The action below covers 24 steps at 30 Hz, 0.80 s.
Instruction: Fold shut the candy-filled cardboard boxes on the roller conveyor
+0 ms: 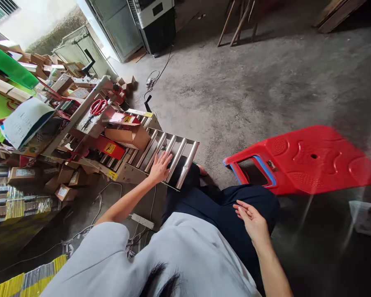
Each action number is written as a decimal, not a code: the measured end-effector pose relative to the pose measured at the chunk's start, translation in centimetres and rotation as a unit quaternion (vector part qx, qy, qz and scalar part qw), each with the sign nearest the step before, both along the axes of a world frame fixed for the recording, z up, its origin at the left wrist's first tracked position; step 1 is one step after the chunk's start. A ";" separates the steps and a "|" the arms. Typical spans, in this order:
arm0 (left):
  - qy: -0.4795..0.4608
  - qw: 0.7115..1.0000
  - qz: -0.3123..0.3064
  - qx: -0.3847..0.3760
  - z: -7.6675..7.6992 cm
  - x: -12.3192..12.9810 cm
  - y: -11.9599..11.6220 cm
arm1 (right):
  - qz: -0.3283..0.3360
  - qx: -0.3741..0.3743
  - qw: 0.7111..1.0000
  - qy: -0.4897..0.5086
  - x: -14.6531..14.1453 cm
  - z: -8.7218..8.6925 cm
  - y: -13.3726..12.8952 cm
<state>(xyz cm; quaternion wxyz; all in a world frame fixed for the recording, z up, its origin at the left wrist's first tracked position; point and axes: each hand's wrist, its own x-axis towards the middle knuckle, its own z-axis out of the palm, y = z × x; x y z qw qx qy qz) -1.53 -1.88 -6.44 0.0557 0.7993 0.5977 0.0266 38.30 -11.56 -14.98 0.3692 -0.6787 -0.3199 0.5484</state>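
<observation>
My left hand (160,167) is spread over the metal rollers (173,161) at the near end of a roller conveyor; whether it presses on them I cannot tell. A cardboard box (128,136) sits farther up the conveyor, apart from my fingers. Over my right thigh, my right hand (252,220) is held with its fingers loosely stretched and nothing in them. The red plastic stool (315,159) nearest that hand lies to its upper right, not touched. Red-handled scissors (98,108) rest on the machine beyond the box.
Many small cartons (66,192) are piled left of the conveyor. A power strip (142,221) and cables lie on the floor by my left side. An air cooler (157,27) stands at the back near a door. Wrapped stacks (27,280) fill the lower left.
</observation>
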 end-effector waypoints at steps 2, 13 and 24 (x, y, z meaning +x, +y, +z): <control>-0.005 0.998 0.050 0.043 1.6 -0.8 0.6 | 0.034 -0.005 0.999 -0.026 0.2 -0.3 0.5; -0.041 0.939 0.305 0.152 5.7 -11.8 11.0 | 0.190 0.021 0.979 -0.076 -3.4 -1.5 2.5; -0.075 0.932 0.316 0.163 5.6 -18.1 10.9 | 0.171 -0.005 0.980 -0.102 -0.9 -3.1 1.0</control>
